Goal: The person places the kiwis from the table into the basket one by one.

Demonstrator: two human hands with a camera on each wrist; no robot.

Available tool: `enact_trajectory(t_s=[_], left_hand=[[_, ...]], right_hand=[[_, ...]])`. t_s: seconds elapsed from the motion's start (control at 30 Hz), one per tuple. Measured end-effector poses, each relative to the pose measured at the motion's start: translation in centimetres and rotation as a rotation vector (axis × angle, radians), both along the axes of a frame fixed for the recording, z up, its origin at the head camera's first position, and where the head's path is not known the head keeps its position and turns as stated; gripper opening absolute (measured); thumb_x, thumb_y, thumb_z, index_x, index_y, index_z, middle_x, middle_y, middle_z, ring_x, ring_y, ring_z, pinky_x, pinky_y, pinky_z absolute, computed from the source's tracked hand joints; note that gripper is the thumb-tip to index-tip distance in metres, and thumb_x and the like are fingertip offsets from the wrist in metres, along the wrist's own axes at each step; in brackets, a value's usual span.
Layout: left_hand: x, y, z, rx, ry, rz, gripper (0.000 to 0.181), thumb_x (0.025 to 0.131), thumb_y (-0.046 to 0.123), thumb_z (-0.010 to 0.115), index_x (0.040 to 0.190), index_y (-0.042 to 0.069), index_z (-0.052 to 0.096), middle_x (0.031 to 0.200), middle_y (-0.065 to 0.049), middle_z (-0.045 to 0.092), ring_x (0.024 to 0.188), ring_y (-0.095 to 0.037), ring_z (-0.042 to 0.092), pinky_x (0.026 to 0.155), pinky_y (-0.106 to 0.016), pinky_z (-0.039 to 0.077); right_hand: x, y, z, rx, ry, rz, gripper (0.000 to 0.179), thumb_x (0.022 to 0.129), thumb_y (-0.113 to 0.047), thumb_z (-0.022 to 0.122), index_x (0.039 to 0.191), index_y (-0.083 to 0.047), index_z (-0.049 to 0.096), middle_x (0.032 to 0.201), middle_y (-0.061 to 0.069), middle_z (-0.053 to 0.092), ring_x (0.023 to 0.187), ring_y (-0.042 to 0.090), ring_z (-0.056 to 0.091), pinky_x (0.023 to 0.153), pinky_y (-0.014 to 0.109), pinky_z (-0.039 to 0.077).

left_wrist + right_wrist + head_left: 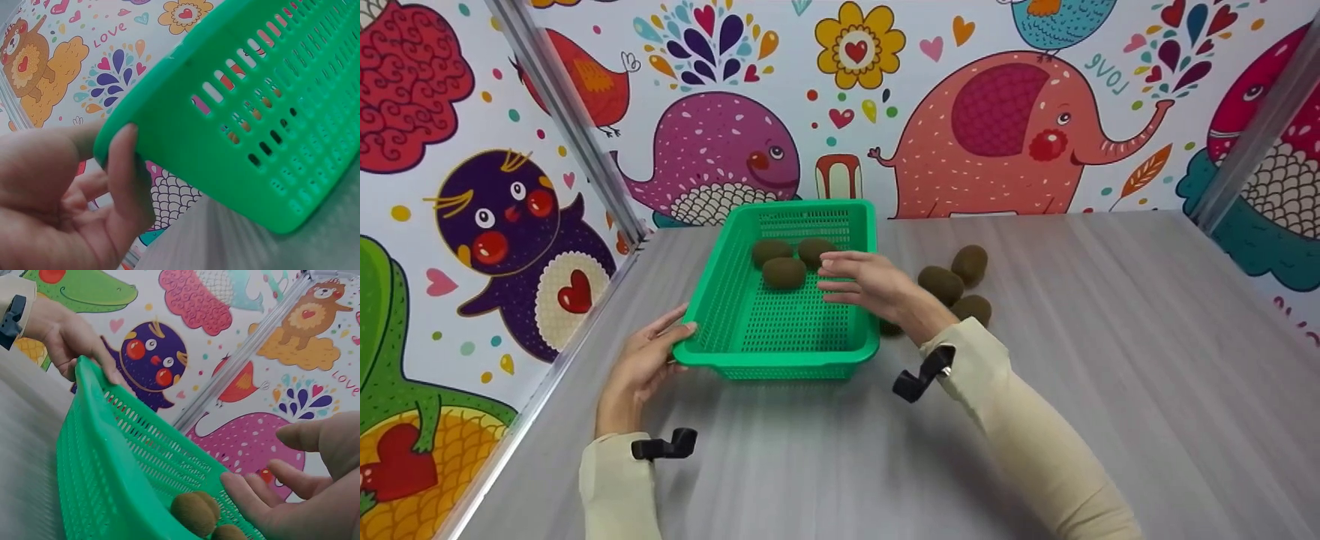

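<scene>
A green plastic basket [780, 358] stands on the table with three brown kiwifruit [784, 274] lying together toward its far end. My left hand [643, 360] grips the basket's near left corner, the thumb over the rim, as the left wrist view shows too. Over the basket's right side hovers my right hand [870, 285], its fingers apart and nothing between them. In the right wrist view that hand [309, 484] is above the kiwifruit [194, 513], not touching them. Several more kiwifruit [940, 285] lie on the table right of the basket, partly hidden by the right hand and wrist.
The grey wood-grain table [1110, 337] extends to the right and in front of the basket. Cartoon-printed panels [840, 120] rise behind and at both sides, with metal posts [570, 120] at the corners. Black wrist mounts [922, 373] sit on both sleeves.
</scene>
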State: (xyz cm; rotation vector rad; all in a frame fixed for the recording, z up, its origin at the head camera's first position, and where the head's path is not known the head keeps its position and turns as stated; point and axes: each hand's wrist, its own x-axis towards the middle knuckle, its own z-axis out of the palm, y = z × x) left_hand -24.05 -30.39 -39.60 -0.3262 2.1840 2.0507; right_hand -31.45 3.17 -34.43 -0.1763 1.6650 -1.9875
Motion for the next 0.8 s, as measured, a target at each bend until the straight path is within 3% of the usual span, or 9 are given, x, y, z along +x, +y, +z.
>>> enact_trajectory(t_s=[0.33, 0.8], left_hand=[[-0.1, -0.1, -0.1, 0.008, 0.006, 0.000, 0.063, 0.100, 0.024, 0.062, 0.157, 0.015, 0.036, 0.082, 0.010, 0.071, 0.061, -0.002, 0.063, 0.057, -0.019, 0.055], [0.0, -0.2, 0.0, 0.006, 0.006, -0.011, 0.062, 0.101, 0.025, 0.061, 0.157, 0.015, 0.035, 0.085, 0.010, 0.072, 0.064, -0.003, 0.065, 0.058, -0.020, 0.055]], right_hand=[[1.8, 3.5, -0.7, 0.089, 0.256, 0.068, 0.041, 0.101, -0.025, 0.061, 0.138, -0.010, 0.057, 0.142, 0.011, 0.058, 0.127, 0.024, 0.061, 0.103, 0.037, 0.053], [3.9, 7.6, -1.4, 0.282, 0.420, -0.056, 0.051, 0.094, -0.036, 0.070, 0.137, -0.010, 0.060, 0.139, 0.010, 0.061, 0.119, 0.025, 0.065, 0.102, 0.038, 0.054]])
